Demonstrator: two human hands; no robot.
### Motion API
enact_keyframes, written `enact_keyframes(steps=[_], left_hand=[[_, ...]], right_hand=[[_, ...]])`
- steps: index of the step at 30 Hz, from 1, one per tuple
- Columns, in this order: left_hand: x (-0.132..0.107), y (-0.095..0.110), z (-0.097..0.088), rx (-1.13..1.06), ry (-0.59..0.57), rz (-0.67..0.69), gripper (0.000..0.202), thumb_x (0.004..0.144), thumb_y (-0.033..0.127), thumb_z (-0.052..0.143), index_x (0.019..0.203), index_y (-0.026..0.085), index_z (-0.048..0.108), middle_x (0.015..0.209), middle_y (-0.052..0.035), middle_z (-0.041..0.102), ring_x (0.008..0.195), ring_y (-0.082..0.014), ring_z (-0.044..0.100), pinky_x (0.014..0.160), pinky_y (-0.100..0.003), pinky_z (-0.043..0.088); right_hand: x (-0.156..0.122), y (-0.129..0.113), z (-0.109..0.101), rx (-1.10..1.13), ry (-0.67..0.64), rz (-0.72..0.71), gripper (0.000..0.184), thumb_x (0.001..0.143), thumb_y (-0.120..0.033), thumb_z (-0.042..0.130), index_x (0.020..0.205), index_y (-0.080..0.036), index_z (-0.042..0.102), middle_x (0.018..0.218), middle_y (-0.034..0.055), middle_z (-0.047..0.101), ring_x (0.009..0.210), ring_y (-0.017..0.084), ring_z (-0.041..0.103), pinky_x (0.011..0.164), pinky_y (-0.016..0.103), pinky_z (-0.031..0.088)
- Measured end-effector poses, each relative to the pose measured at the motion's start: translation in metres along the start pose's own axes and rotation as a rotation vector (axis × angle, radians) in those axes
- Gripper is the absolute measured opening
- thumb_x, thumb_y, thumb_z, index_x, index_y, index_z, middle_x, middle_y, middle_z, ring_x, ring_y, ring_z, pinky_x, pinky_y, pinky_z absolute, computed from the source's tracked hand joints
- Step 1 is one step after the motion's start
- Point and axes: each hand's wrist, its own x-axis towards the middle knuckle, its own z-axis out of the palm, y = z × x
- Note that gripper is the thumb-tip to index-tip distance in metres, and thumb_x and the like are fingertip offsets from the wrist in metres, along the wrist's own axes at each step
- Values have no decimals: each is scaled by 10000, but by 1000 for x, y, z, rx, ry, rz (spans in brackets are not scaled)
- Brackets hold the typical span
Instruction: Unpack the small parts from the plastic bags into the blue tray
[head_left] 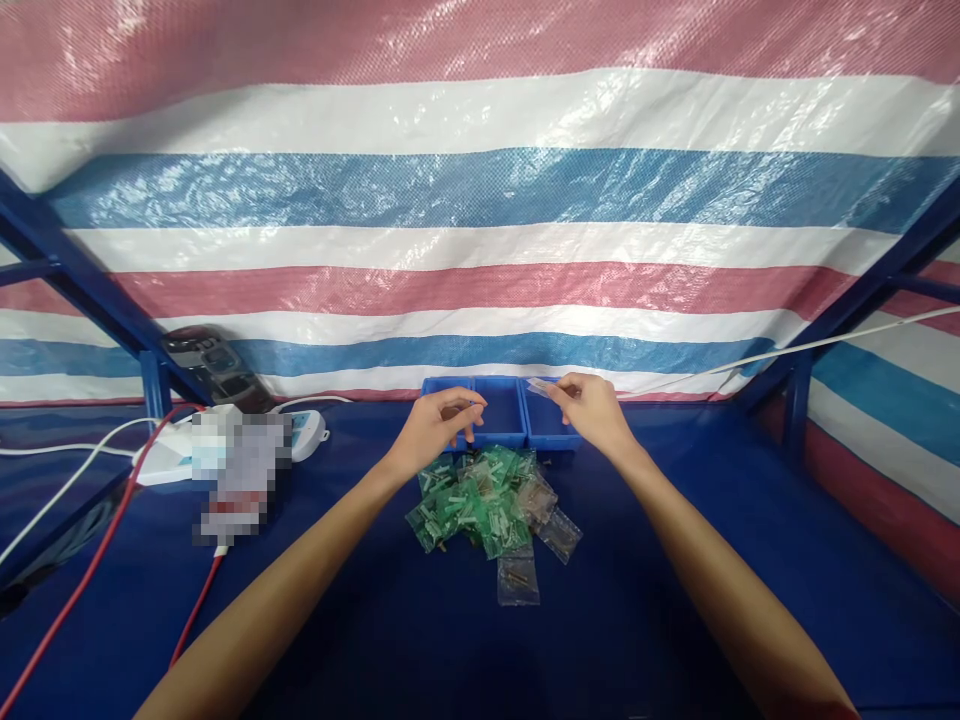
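My right hand [592, 408] is closed in a pinch on a small clear plastic bag [538, 386] above the right blue tray [553, 441]. My left hand [435, 425] hangs over the left blue tray [448, 384], thumb and index fingertips close together. Whether anything sits between them is too small to tell. Between the hands is the middle blue tray [499, 440]. In front of the trays lies a pile of green plastic bags [480, 500] with small light pieces inside. Clear bags [518, 578] lie at its right and front, one holding brass-coloured pins.
On the left, a white power strip [169, 465] and a blurred-out object [251, 475] lie with red and white cables. Behind them leans a black device [214, 365]. Striped tarpaulin [480, 290] hangs behind the blue table [420, 640], between blue metal frame bars [799, 385].
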Motion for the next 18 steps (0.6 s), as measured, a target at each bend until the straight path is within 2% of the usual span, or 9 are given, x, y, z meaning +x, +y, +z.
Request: enact_keyframes(steps=[7, 13, 18], left_hand=[[-1, 1, -1, 17, -16, -9, 285, 832, 393, 583, 939, 133, 628, 752, -54, 658, 559, -133, 610, 434, -196, 440], [-1, 0, -1, 20, -21, -4, 279, 832, 396, 580, 930, 140, 628, 737, -45, 653, 552, -128, 606, 433, -194, 439], [-1, 2, 0, 13, -17, -10, 286, 823, 405, 586, 917, 139, 629, 727, -44, 650, 540, -125, 604, 426, -192, 433]], right_hand=[[4, 8, 7, -107, -61, 92, 292, 813, -401, 560, 687, -156, 655, 526, 19, 603, 524, 164, 583, 550, 253, 388], [4, 12, 9, -119, -75, 68, 308, 817, -397, 549, 622, -170, 619, 522, 12, 585, 493, 146, 551, 518, 240, 361], [7, 20, 13, -173, -30, -3, 326, 820, -380, 523, 586, -170, 607, 564, 26, 596, 532, 147, 533, 522, 240, 349]])
